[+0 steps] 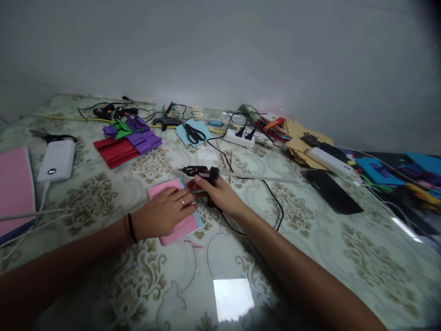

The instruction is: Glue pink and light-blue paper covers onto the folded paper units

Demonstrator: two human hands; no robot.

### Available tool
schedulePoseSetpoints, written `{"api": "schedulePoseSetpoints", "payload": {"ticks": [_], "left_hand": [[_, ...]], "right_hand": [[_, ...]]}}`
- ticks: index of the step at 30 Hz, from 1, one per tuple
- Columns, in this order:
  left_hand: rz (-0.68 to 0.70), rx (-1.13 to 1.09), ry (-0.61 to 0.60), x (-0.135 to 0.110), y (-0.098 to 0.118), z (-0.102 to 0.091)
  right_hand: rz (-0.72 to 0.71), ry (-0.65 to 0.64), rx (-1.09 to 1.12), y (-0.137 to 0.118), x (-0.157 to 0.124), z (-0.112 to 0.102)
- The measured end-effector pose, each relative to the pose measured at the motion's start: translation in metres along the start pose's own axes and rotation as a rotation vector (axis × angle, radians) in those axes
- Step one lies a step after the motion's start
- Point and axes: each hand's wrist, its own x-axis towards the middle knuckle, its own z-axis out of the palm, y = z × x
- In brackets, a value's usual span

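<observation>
Head view: the right-hand grip [216,192] is wrapped around the handle of a black glue gun [203,173], while the left hand [168,211] lies flat with its fingers apart on the pink paper [181,232]. Taking that paper as landmark, the gun sits at its far right corner; the barrel's long axis runs left to right, with the nozzle pointing left just beyond the paper's far edge. The left hand is the nearer, resting on the sheet. The paper is thin, matte and rectangular, pale blue showing along its right side. Right of it, a pale, slim rod [258,176] extends behind the gun, above a looping rubbery cord [279,204]. Beyond it lie black-handled scissors [195,134]; farther left, creased red paper [117,151]. The glossy surface [172,285] carries scrolling floral print.
</observation>
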Motion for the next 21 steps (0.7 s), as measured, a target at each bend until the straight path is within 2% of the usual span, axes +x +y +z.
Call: {"api": "schedulePoseSetpoints", "payload": {"ticks": [3, 8, 16, 21], "left_hand": [[-0.049, 0.024, 0.075, -0.004, 0.0, 0.003], [-0.12, 0.045, 0.294, -0.015, 0.004, 0.008], [-0.267, 0.115, 0.367, -0.028, 0.02, 0.003], [-0.328, 0.033, 0.457, -0.048, 0.027, -0.006]], "right_hand": [[-0.013, -0.006, -0.029, -0.001, -0.002, 0.001], [-0.016, -0.019, 0.003, 0.005, -0.001, 0.0], [-0.05, -0.023, -0.367, 0.001, -0.005, -0.005], [-0.115, -0.054, -0.527, -0.009, -0.01, -0.003]]}}
